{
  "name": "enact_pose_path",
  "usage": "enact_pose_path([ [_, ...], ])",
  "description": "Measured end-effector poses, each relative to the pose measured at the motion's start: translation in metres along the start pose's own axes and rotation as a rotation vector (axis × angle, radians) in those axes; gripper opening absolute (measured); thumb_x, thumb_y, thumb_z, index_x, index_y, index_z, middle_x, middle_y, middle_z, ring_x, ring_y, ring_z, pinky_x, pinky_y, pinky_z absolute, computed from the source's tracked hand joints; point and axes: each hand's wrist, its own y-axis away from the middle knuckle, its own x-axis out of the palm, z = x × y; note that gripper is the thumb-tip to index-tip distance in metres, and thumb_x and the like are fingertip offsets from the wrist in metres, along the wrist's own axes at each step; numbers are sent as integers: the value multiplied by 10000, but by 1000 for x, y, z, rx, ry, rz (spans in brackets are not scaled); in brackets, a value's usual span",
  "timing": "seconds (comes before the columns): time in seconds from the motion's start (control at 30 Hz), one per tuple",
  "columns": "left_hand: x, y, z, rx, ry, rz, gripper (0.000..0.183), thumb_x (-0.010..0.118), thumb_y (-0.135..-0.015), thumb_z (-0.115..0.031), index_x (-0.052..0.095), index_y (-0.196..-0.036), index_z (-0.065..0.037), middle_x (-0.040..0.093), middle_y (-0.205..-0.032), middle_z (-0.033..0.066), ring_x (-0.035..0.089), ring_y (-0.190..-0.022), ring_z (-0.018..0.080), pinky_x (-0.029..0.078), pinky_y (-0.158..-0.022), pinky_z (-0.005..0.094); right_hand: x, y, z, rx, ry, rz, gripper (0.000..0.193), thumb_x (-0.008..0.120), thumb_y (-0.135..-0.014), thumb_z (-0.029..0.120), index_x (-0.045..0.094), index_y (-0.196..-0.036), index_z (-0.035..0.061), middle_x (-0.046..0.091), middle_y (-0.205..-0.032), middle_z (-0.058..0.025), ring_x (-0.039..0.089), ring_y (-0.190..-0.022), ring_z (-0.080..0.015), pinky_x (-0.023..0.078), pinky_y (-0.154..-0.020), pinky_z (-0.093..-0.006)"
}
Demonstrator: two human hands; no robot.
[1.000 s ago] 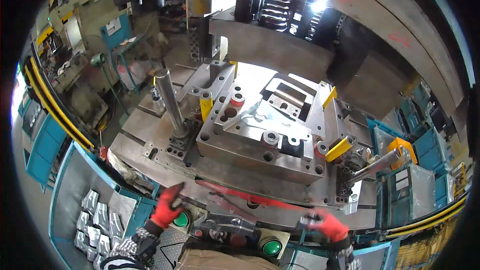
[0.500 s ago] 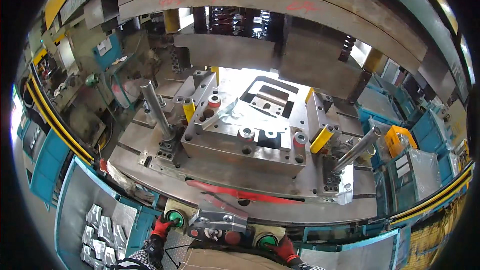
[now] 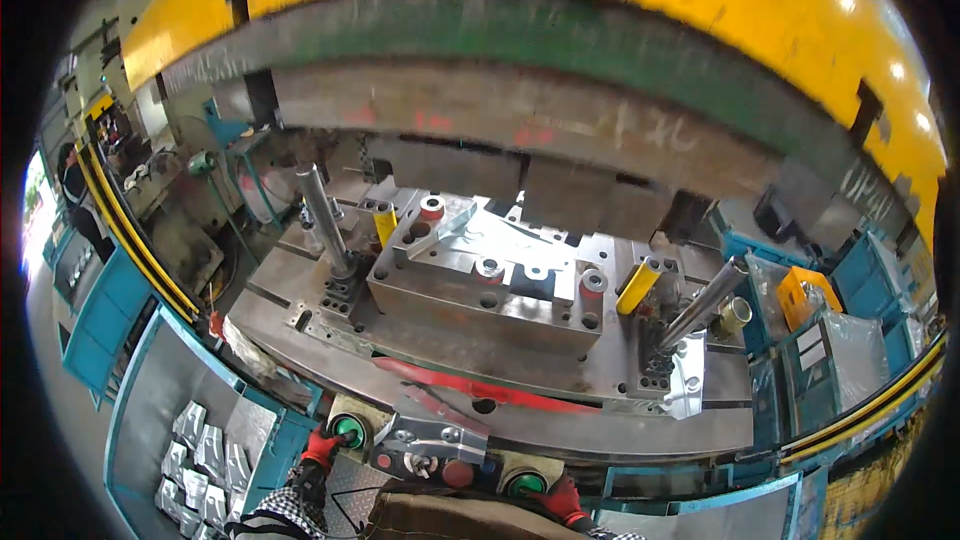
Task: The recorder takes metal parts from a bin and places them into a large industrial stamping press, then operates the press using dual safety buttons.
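My left hand [image 3: 322, 447], in a red glove, reaches onto a round green push button [image 3: 347, 431], its fingers stretched over the button. My right hand [image 3: 563, 502], gloved in red too, lies at a second green push button [image 3: 526, 484] with fingers extended toward it. Neither hand grips anything. Between the buttons sits a bent metal part [image 3: 437, 436] above a small control box with a red button [image 3: 458, 474]. Ahead, a shiny sheet-metal part [image 3: 510, 240] rests on the lower die [image 3: 480, 315] of a press. The upper die [image 3: 450, 165] hangs low over it.
Guide posts [image 3: 325, 220] and yellow pins [image 3: 638, 286] rise beside the die. A blue bin [image 3: 120, 430] at left holds several stamped parts [image 3: 207, 460]. Blue crates and an orange box [image 3: 808, 292] stand at right. A person [image 3: 82, 200] is far left.
The upper die and the yellow-and-green press ram have come down, covering the back of the lower die. Both my hands stay at the green buttons.
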Motion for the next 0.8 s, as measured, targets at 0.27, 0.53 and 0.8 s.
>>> enact_pose_path([
  [0.27,-4,2,-7,3,-132,-7,760,927,-778,-52,608,-1468,-26,763,-1218,82,708,-941,203,587,-792,374,-11,12,18,3,77,-83,1186,802,-606,914,572,-1218,-76,718,-1111,-269,727,-1028,-454,601,-859,-545],
  [0.53,-13,1,-4,41,-158,-5,675,900,-837,-79,618,-1448,-30,765,-1158,71,701,-903,194,581,-749,371,-48,21,60,149,-52,105,1399,895,-576,813,407,-1564,-49,670,-1348,-326,681,-1222,-490,576,-1011,-540],
  [0.8,-34,-44,-86,-58,-820,509,546,818,-922,-414,733,-1333,-65,782,-1126,88,718,-915,198,582,-826,397,-88,14,23,-217,-546,277,923,804,-891,603,525,-1532,1,658,-1471,-187,617,-1373,-326,470,-1164,-455],
])
